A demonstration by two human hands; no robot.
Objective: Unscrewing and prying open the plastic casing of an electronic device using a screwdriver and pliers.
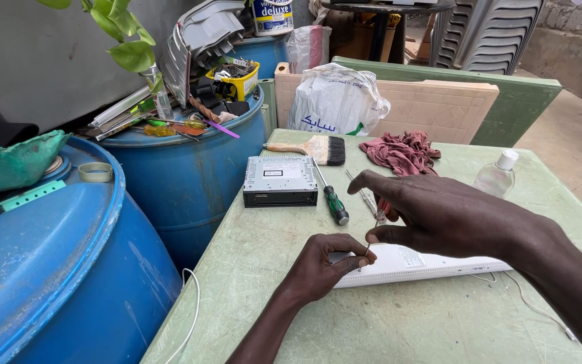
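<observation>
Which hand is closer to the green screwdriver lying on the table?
The right hand. It hovers just right of the green screwdriver, holding a thin tool. The left hand rests nearer the person, on the end of the white box.

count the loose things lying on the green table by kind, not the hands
white flat device: 1
car stereo unit: 1
green-handled screwdriver: 1
paintbrush: 1
red rag: 1
clear bottle with white cap: 1
white plastic bag: 1
total: 7
</observation>
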